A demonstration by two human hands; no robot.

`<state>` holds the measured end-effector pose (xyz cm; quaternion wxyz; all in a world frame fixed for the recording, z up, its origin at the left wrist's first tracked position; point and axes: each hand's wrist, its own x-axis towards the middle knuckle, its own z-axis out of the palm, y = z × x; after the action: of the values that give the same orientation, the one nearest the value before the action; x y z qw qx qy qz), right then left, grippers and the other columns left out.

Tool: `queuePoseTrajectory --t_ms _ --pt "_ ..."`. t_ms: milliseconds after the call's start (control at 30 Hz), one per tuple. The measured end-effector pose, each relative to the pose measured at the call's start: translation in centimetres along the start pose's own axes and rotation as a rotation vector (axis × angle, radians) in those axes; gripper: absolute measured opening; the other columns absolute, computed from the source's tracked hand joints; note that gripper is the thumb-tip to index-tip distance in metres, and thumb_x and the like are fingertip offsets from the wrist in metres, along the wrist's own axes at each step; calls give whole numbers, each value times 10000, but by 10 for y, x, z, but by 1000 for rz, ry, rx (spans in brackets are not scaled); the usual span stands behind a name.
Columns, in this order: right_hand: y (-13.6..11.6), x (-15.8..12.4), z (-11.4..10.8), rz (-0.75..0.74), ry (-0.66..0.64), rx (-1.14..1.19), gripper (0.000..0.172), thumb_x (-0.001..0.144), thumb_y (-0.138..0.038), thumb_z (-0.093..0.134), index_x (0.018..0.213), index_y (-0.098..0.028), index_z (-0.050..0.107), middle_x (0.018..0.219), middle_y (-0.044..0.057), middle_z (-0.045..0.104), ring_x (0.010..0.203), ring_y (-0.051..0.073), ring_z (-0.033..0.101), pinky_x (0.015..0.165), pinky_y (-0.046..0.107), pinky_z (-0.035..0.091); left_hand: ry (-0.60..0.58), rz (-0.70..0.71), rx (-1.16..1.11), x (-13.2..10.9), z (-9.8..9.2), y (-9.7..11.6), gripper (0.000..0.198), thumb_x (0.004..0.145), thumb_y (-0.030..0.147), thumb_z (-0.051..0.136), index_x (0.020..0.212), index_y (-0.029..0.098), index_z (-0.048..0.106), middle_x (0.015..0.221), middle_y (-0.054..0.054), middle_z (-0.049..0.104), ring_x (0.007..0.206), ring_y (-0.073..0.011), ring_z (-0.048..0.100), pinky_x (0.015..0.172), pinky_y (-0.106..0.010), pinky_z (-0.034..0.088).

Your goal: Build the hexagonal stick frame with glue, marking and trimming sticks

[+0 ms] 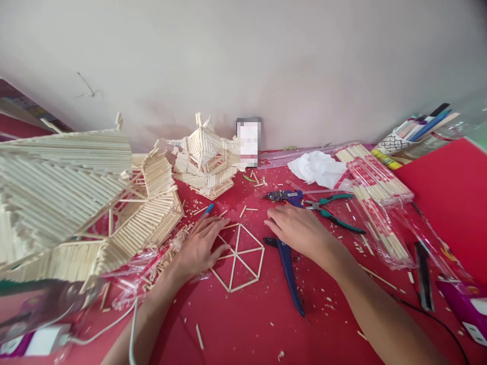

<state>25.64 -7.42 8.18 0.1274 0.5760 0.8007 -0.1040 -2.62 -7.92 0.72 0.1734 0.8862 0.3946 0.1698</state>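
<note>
A hexagon frame of thin wooden sticks with spokes (239, 256) lies flat on the red table (247, 324). My left hand (201, 246) rests flat on the frame's left side, fingers spread and open. My right hand (297, 230) lies palm down just right of the frame, over the blue glue gun (287, 263), fingers loosely extended and holding nothing that I can see. The gun's nozzle end (281, 196) points left beyond my fingers.
Large stick-built roof models stand at the left (68, 192) and at the back (203, 157). Teal pliers (335, 213), packs of sticks (376, 187), a white tissue (317, 168), a black knife (423, 276) and a pen holder (411, 134) lie to the right. Stick offcuts litter the table.
</note>
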Motion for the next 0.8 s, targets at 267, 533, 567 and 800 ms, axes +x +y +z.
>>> queuePoseTrajectory --t_ms 267,533,567,800 --pt "2 -3 4 143 -167 -8 529 1043 -439 552 1358 -15 539 1088 249 748 1028 381 744 791 417 563 15 51 23 2 8 -1 464 1020 413 579 1440 223 529 1324 -104 697 1342 -289 565 1211 -558 392" --pt "15 -10 15 61 -222 -31 284 997 -237 604 1222 -75 666 1116 251 753 1040 359 751 827 398 553 33 90 34 2 8 -2 454 1013 405 583 1429 225 559 1295 -123 707 1313 -299 591 1161 -558 447" --pt "17 -12 15 46 -224 -34 248 990 -227 613 1180 -88 686 1120 241 755 1043 360 749 825 397 551 31 93 31 2 8 -2 457 1012 402 586 1433 227 556 1299 -122 705 1313 -298 590 1150 -553 458" --pt "18 -15 -2 69 -76 -44 259 1049 -308 530 1200 -136 651 1038 186 774 996 333 756 801 380 536 17 89 19 2 6 -2 458 1012 366 586 1447 228 544 1321 -117 690 1337 -295 562 1151 -551 450"
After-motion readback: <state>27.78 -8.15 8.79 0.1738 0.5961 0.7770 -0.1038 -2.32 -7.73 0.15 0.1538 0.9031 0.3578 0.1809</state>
